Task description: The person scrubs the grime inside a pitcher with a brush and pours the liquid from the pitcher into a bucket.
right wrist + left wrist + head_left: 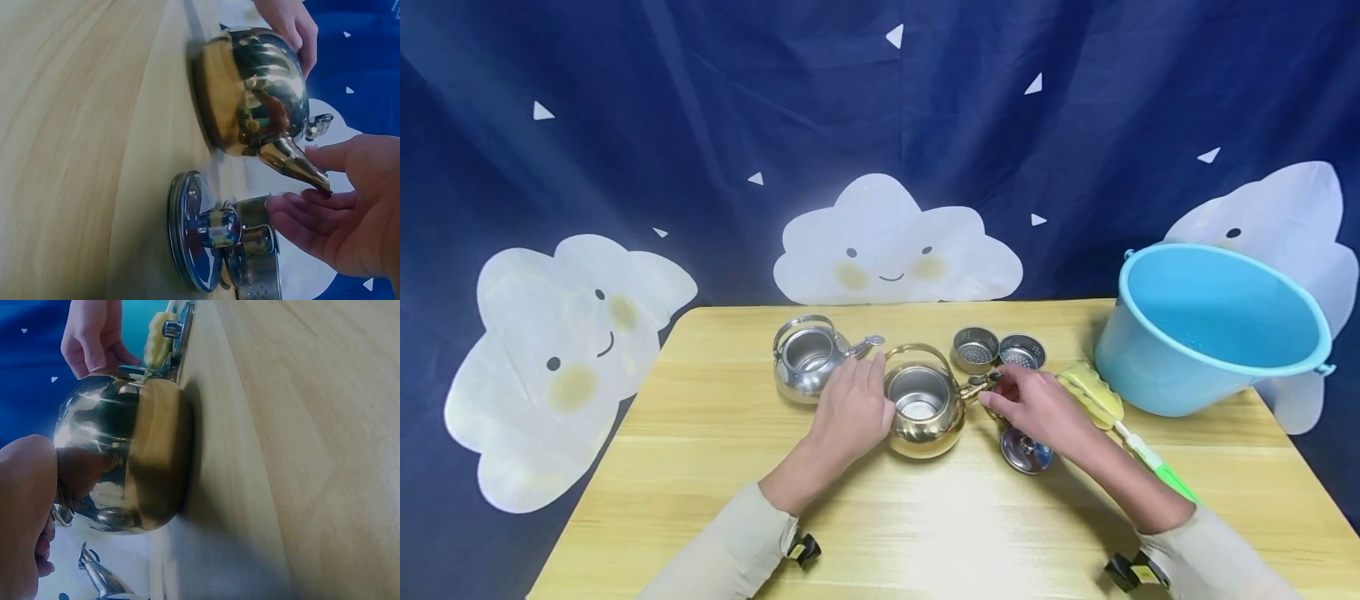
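A shiny gold teapot (925, 429) stands upright and lidless on the table, its handle raised and its spout (290, 164) pointing right. My left hand (853, 408) holds the pot's left side, thumb against the wall; its other fingers are partly hidden in the left wrist view. At the opposite side, my right hand (1045, 408) has its thumb and fingers curled about the spout near the tip. Behind the left hand sits a silver teapot (805, 383), also lidless. A silver lid with a knob (219, 228) lies below the right hand, a second knobbed lid (256, 240) beside it.
Two perforated metal strainers (975, 348) stand behind the gold teapot's spout. A yellow sponge brush (1093, 396) with a white and green handle lies to the right. A light blue bucket (1180, 392) with water stands at the right back of the wooden table (662, 467).
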Tool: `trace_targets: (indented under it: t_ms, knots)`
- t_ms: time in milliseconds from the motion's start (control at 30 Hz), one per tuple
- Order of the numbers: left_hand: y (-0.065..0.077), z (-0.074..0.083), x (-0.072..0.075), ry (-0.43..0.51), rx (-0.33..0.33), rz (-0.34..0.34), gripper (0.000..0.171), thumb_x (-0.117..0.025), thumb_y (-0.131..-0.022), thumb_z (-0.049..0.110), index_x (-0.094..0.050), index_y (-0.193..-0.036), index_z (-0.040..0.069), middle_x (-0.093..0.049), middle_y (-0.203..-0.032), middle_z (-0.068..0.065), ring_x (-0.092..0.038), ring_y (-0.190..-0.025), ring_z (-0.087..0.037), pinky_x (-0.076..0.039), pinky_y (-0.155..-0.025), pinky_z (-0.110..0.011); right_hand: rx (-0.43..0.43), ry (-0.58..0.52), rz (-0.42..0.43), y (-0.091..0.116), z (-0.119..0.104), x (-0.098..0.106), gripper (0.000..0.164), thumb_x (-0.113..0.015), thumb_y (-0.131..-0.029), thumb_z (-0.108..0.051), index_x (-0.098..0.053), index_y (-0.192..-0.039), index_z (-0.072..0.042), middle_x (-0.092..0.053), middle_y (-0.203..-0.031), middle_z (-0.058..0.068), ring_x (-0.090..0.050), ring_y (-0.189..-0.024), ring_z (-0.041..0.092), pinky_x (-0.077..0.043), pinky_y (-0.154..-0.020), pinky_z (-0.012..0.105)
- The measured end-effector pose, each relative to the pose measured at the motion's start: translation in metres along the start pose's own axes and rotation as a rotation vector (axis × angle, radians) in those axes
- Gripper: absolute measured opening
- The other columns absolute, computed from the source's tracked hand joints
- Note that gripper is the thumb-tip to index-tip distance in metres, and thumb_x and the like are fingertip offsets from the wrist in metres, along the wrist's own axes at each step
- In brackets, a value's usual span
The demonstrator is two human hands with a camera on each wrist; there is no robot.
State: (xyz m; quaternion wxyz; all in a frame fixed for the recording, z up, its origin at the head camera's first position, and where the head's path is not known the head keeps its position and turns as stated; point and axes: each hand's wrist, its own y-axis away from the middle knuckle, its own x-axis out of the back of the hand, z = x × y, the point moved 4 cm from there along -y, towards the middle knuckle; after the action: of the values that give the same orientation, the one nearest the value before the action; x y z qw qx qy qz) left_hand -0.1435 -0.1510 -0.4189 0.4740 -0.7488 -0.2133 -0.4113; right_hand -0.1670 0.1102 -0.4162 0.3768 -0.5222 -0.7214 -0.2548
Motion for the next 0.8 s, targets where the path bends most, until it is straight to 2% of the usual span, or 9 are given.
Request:
trace_targets:
  t_ms: [167, 267, 400, 567, 800]
  knots:
    - [0.000, 0.000, 0.001, 0.000, -0.001, -0.016, 0.054, -0.052, -0.088, 0.022, -0.064, -0.131, -0.008, -0.059, -0.079, -0.003, -0.044, -0.071, -0.017, -0.038, -0.065, -0.029, -0.043, -0.026, -0.004, -0.004, 0.003, -0.001, 0.035, -0.074, -0.094, -0.035, -0.072, -0.112, -0.005, -0.074, -0.086, 0.000, -0.066, -0.076, 0.010, -0.056, -0.071, 0.035]
    - [-0.001, 0.000, 0.001, 0.019, 0.014, -0.062, 0.056, -0.054, -0.087, 0.022, -0.062, -0.133, -0.008, -0.059, -0.081, -0.004, -0.045, -0.073, -0.017, -0.040, -0.067, -0.029, -0.069, -0.058, -0.014, -0.007, 0.004, -0.003, 0.035, -0.075, -0.094, -0.035, -0.072, -0.112, -0.005, -0.074, -0.088, 0.002, -0.065, -0.076, 0.011, -0.054, -0.070, 0.034]
    - [-0.003, -0.002, 0.002, 0.111, 0.054, -0.124, 0.056, -0.057, -0.086, 0.019, -0.060, -0.135, -0.008, -0.060, -0.084, -0.004, -0.047, -0.076, -0.017, -0.044, -0.071, -0.030, -0.099, -0.130, -0.045, -0.011, 0.006, -0.005, 0.030, -0.075, -0.094, -0.032, -0.073, -0.110, -0.006, -0.072, -0.083, 0.002, -0.062, -0.071, 0.013, -0.051, -0.066, 0.031]
    - [-0.004, -0.003, 0.004, 0.244, 0.114, -0.154, 0.052, -0.056, -0.087, 0.014, -0.060, -0.134, -0.008, -0.065, -0.091, -0.008, -0.052, -0.081, -0.019, -0.049, -0.078, -0.032, -0.142, -0.212, -0.071, -0.012, 0.008, -0.006, 0.023, -0.075, -0.094, -0.029, -0.074, -0.105, -0.008, -0.070, -0.076, 0.001, -0.060, -0.067, 0.014, -0.049, -0.061, 0.030]
    - [-0.005, -0.001, 0.007, 0.286, 0.166, -0.192, 0.049, -0.052, -0.091, 0.013, -0.059, -0.132, -0.012, -0.071, -0.110, -0.019, -0.056, -0.086, -0.023, -0.050, -0.083, -0.035, -0.207, -0.353, -0.100, -0.012, 0.010, -0.009, 0.030, -0.075, -0.094, -0.027, -0.073, -0.113, -0.003, -0.080, -0.089, 0.008, -0.078, -0.082, 0.025, -0.062, -0.072, 0.036]
